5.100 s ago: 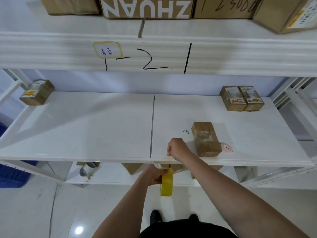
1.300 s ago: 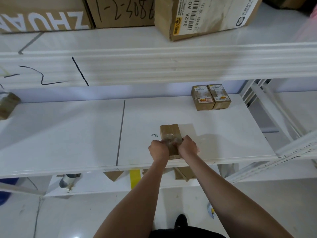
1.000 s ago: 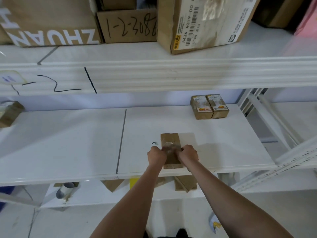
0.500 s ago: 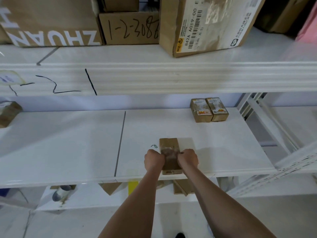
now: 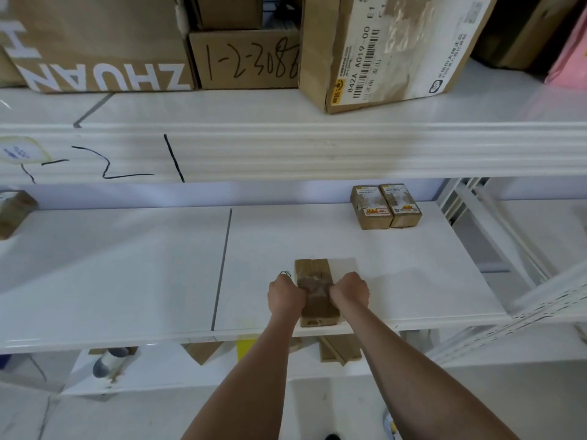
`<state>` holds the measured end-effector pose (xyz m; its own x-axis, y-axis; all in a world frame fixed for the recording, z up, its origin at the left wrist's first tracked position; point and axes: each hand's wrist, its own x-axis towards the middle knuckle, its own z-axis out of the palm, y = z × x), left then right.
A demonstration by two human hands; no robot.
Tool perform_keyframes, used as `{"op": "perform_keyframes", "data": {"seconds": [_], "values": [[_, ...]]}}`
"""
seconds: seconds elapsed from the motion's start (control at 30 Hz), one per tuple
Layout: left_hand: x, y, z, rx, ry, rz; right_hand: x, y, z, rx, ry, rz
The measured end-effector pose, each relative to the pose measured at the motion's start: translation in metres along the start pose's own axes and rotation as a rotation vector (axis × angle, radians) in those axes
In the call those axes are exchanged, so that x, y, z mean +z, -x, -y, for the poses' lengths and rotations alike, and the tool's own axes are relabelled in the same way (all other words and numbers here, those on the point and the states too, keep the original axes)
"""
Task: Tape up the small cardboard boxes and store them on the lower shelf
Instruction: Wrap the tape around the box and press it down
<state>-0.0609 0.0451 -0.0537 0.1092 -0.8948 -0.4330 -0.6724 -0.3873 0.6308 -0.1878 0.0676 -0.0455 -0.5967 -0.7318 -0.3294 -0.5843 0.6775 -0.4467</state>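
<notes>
Fingers (image 5: 303, 292) curled, gripping small box (image 5: 313, 274) sides

A stockroom, seen from where I stand: white metal shelving (image 5: 317, 147) with a location code hand-marked in black on its front edge (image 5: 127, 163), large brown cardboard cartons (image 5: 95, 42) above bearing a barcoded shipping label (image 5: 365, 65) and a handwritten number (image 5: 251, 61), and small labelled parcels (image 5: 386, 206) stored below.
</notes>
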Motion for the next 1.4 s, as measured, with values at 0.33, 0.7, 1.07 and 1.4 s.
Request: {"op": "perform_keyframes", "data": {"seconds": [0.33, 0.7, 1.07, 1.4], "values": [[-0.004, 0.004, 0.008, 0.007, 0.059, 0.058, 0.005, 0.004, -0.008, 0.018, -0.112, 0.097], [-0.004, 0.004, 0.016, 0.029, 0.147, 0.088, -0.006, 0.002, -0.002, 0.094, -0.116, 0.131], [-0.045, 0.012, 0.041, -0.030, 0.192, -0.100, 0.019, 0.070, 0.040, -0.517, -0.040, -0.332], [-0.072, 0.019, 0.158, -0.428, 0.445, -0.120, 0.094, 0.114, 0.018, 0.071, -0.426, 0.474]]}}
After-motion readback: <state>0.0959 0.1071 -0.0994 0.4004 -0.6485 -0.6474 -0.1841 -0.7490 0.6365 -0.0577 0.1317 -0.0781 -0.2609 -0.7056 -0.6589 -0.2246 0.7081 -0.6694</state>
